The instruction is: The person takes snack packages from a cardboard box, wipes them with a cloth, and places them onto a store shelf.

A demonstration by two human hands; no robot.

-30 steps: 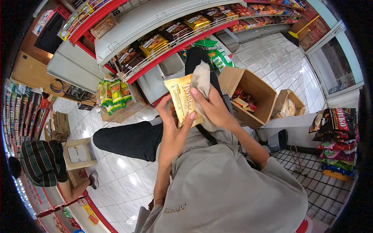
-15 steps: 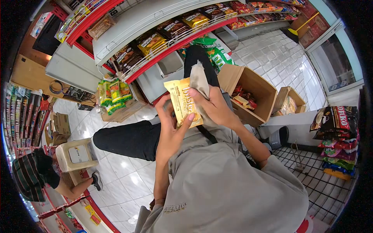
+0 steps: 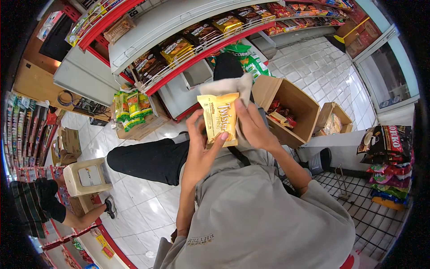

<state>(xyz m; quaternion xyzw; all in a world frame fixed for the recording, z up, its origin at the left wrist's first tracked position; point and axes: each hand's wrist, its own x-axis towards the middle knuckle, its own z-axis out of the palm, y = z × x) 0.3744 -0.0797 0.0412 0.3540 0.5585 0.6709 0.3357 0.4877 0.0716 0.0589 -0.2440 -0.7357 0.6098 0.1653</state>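
Note:
My left hand [image 3: 201, 145] grips a yellow snack packet [image 3: 218, 115] by its lower part, thumb across the front. Its label reads "Twister" and "vanilla". At the packet's right edge, my right hand [image 3: 257, 127] is closed on a pale grey cloth [image 3: 243, 85]. Part of that cloth spreads behind the packet's top, and its far side is hidden. Both hands are held above my lap.
In front stands a shelf [image 3: 156, 33] with wafer packs [image 3: 175, 48]. An open cardboard box [image 3: 309, 117] of red packets is at the right. Green packs [image 3: 132, 107] lie on a carton at the left. Another person [image 3: 45, 201] is near a beige stool [image 3: 88, 178].
The cloth has swung from the packet's front to behind its top and right edge. My right hand has shifted slightly right and down, uncovering more of the label. The packet stands more upright.

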